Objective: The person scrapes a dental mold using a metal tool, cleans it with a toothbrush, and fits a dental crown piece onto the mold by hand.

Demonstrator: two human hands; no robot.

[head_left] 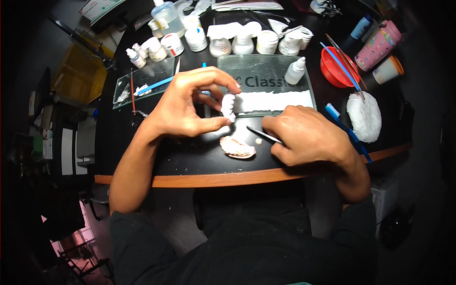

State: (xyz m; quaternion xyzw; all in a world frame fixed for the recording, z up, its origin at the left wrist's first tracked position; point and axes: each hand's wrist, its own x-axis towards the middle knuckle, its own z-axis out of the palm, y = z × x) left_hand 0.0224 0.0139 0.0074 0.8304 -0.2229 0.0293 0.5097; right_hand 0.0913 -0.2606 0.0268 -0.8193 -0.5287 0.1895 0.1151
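My left hand (pixel 185 99) grips a white toothed dental model (pixel 229 105) between thumb and fingers, held upright near the glass slab (pixel 259 66). My right hand (pixel 304 135), curled, holds a slender dark tool (pixel 256 132) whose end points toward that model. Below, on the black tabletop, lie a pale pink dental piece (pixel 236 148) and a small round cream blob (pixel 258 141). A long white pad (pixel 270 100) lies across the slab behind my right hand, and a dropper bottle (pixel 295 71) stands on the slab.
Jars and bottles (pixel 197 39) line the back. At right are a red bowl (pixel 332 71), pink tumbler (pixel 377 45), white wrapped bundle (pixel 363 118) and blue toothbrush (pixel 335 111). A second glass plate (pixel 121 95) with tools lies left. The wooden edge (pixel 213 179) borders the front.
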